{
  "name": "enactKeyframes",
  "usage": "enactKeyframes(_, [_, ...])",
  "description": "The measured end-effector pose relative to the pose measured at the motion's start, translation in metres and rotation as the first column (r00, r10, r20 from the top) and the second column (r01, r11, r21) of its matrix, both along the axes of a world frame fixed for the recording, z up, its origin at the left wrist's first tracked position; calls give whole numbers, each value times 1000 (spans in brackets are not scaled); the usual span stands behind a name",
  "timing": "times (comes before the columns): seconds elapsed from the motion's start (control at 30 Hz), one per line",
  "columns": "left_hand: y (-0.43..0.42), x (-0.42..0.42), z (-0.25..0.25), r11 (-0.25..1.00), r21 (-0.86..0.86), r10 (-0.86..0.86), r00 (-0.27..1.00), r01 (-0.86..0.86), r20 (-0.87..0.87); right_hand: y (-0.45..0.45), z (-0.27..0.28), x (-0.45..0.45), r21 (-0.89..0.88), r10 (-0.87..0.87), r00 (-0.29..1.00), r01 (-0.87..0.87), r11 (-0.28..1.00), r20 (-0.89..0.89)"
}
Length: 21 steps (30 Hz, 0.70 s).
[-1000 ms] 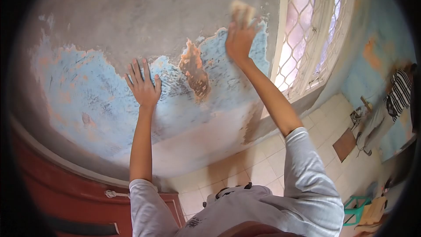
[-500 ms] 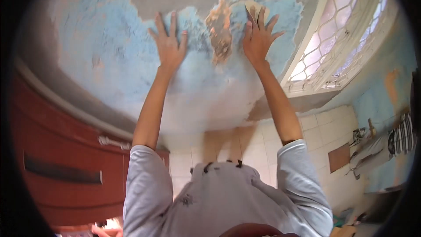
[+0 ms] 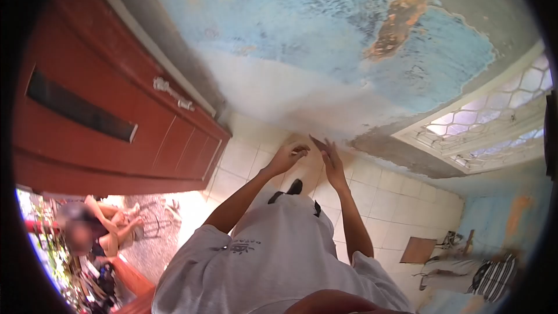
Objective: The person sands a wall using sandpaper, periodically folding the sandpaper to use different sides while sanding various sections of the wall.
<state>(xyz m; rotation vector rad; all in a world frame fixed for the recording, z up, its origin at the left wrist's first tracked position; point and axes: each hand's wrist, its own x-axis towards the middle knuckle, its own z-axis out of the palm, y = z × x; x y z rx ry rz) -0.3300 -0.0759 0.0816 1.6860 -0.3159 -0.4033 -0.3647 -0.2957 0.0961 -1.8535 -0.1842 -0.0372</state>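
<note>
In front of my body, away from the wall [image 3: 256, 81], my right hand [image 3: 332, 166] holds a small dark brown sheet that looks like sandpaper [image 3: 317, 143], its fingers straight along it. To its left, my left hand [image 3: 286, 158] is loosely curled with its fingers apart, and I see nothing in it. The wall has worn blue paint, a whitish lower band and a rough bare patch [image 3: 398, 26] of orange-brown plaster.
A red door [image 3: 99, 110] with a white handle stands at left. Beyond it a person [image 3: 96, 227] sits outside. The window [image 3: 476, 122] has a white grille. On the tiled floor [image 3: 372, 192] at right lie a brown board [image 3: 418, 250] and a striped cloth [image 3: 494, 279].
Both hands have come off the blue wall and dropped close together before my body. The sheet came along in my right hand. My view has turned left, showing more door and the person outside.
</note>
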Motion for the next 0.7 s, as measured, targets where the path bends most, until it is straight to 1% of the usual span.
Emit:
enactKeyframes(0.03, [2, -19, -6, 1000, -12, 21, 1000, -21, -19, 1, -6, -17, 34, -7, 993, 11, 999, -120])
enactKeyframes(0.07, [5, -37, -12, 992, 20, 128, 992, -127, -13, 0, -11, -34, 23, 10, 991, -7, 1000, -136])
enactKeyframes(0.1, [11, -53, -17, 972, 56, 228, 974, -228, 1, 3, -11, -48, 44, 23, 965, -12, 999, -260])
enactKeyframes(0.13, [19, -65, -21, 970, 58, 237, 972, -236, -2, 12, -10, -58, 71, 35, 927, -10, 997, -372])
enactKeyframes(0.17, [25, -78, -23, 984, -18, 176, 982, -178, -73, 22, -10, -70, 73, 41, 926, -15, 997, -376])
enactKeyframes(0.2, [33, -87, -21, 987, -99, 109, 985, -123, -134, 33, -10, -81, 70, -6, 943, 31, 997, -332])
enactKeyframes(0.23, [41, -96, -21, 987, -97, 114, 984, -128, -136, 45, -10, -93, 71, -54, 956, 78, 994, -288])
enactKeyframes(0.27, [48, -104, -21, 993, -61, 95, 985, -105, -147, 55, -11, -103, 74, -49, 956, 73, 995, -289])
enactKeyframes(0.3, [54, -112, -20, 996, -28, 76, 984, -82, -160, 64, -8, -112, -10, -66, 944, 66, 998, -323])
enactKeyframes(0.33, [59, -120, -18, 987, -40, 148, 980, -154, -131, 72, -6, -118, -95, -83, 931, 53, 994, -355])
enactKeyframes(0.37, [66, -128, -18, 986, -43, 154, 979, -161, -131, 80, -4, -124, -97, -77, 932, 46, 994, -354])
enactKeyframes(0.43, [81, -143, -19, 967, 150, 212, 977, -206, -27, 100, 4, -132, -52, -31, 974, 20, 998, -222])
enactKeyframes(0.47, [86, -151, -19, 967, 152, 211, 977, -205, -24, 108, 1, -134, -49, -32, 975, 21, 999, -220])
enactKeyframes(0.53, [88, -171, -15, 935, -55, 350, 937, -351, -26, 118, 0, -139, -105, 7, 999, -2, 994, 44])
enactKeyframes(0.57, [91, -176, -18, 934, -57, 353, 935, -354, -28, 120, 0, -144, -107, 10, 999, -6, 994, 42])
enactKeyframes(0.63, [92, -192, -23, 901, -142, 409, 912, -410, -39, 124, 15, -158, -181, -10, 968, -37, 983, -250])
enactKeyframes(0.67, [91, -199, -23, 896, -141, 418, 907, -420, -43, 127, 12, -162, -182, 0, 967, -48, 982, -254])
enactKeyframes(0.7, [91, -202, -8, 891, -134, 442, 897, -434, 32, 132, 4, -163, -88, -46, 962, 23, 996, -269])
